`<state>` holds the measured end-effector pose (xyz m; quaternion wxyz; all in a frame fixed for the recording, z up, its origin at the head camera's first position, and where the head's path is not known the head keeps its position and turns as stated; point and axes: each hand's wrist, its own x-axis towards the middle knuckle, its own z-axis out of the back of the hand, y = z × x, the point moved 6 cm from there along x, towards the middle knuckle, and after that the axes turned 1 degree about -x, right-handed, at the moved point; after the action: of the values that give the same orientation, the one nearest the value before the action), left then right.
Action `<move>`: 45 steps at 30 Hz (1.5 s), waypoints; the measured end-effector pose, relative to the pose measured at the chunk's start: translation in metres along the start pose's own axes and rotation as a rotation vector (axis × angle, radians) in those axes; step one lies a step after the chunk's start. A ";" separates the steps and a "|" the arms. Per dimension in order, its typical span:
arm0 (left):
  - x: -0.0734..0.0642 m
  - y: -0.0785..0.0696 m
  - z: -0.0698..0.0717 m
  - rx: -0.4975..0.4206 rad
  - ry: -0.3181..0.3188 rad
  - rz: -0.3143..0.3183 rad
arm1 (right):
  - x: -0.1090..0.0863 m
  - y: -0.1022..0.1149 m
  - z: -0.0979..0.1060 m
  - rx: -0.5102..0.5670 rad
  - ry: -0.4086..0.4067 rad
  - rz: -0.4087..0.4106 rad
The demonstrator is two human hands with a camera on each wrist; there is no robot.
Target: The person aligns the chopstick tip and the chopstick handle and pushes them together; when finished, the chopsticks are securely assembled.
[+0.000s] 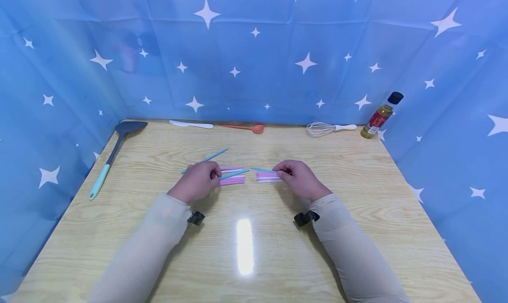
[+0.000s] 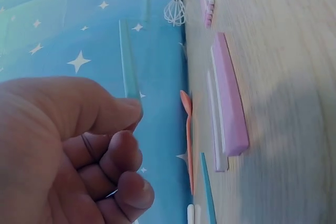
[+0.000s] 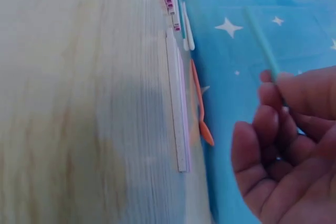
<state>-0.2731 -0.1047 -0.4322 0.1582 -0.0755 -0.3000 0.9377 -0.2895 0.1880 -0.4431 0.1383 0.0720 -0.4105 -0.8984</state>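
With the left hand [image 1: 194,182], in the head view, pinched a blue stick [image 1: 237,173] pointing inward; with the right hand [image 1: 298,178], pinched another blue stick [image 1: 262,170], its tip near the first. Saw pink and white sticks [image 1: 233,183] grouped near the left fingers, a second group [image 1: 267,177] near the right, and a loose blue stick [image 1: 216,155] behind the left hand. In the left wrist view, found thumb and finger together on the stick, remaining fingers curled, above the table [image 2: 294,35]. In the right wrist view, found a similar raised pinch. Judged the step in hand as steadying one blue stick per side; judged the next move to call for light, even grips, without nudging either group.
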 end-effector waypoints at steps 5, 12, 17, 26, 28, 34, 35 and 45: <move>-0.001 0.000 -0.004 -0.027 -0.005 -0.026 | -0.001 0.002 0.001 0.066 -0.045 0.052; 0.000 0.004 -0.011 -0.064 -0.015 -0.037 | -0.002 0.003 -0.001 0.068 -0.053 0.073; 0.001 0.005 -0.013 -0.083 -0.027 -0.034 | -0.003 0.003 0.000 0.055 -0.065 0.063; 0.001 0.005 -0.010 -0.088 -0.041 -0.049 | -0.004 0.005 0.001 0.057 -0.069 0.076; 0.001 0.005 -0.010 -0.090 -0.041 -0.048 | -0.003 0.005 0.000 0.055 -0.069 0.081; 0.002 0.006 -0.010 -0.112 -0.038 -0.060 | -0.003 0.005 0.001 0.038 -0.065 0.085; 0.002 0.007 -0.010 -0.123 -0.037 -0.064 | -0.003 0.005 0.001 0.035 -0.068 0.086; 0.006 0.013 -0.010 -0.272 -0.039 -0.058 | -0.001 0.004 0.003 0.040 -0.077 0.096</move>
<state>-0.2793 -0.1073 -0.4481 0.1679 -0.0694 -0.4292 0.8847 -0.2882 0.1882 -0.4384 0.1640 0.0204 -0.4363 -0.8845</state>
